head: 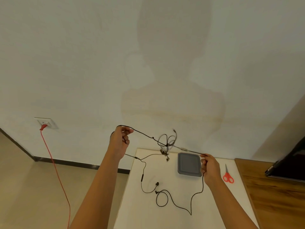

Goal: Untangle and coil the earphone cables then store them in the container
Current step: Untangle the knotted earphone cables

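Observation:
Black earphone cables [145, 134] stretch in the air between my two raised hands. My left hand [121, 140] pinches one strand at the upper left; my right hand [208, 166] pinches another strand at the right. A blurred tangled knot [166, 143] hangs between them, above the table's far edge. Slack cable with an earbud [157, 183] and an inline remote [142, 177] loops over the white table [173, 217]. The grey square container [189, 164], lid on, sits on the table just left of my right hand.
Red-handled scissors [228, 175] lie on the table to the right of my right hand. A wooden surface [272, 195] with a dark laptop [287, 164] adjoins on the right. A red cord [54, 164] runs from a wall socket [47, 123] down to the floor at left.

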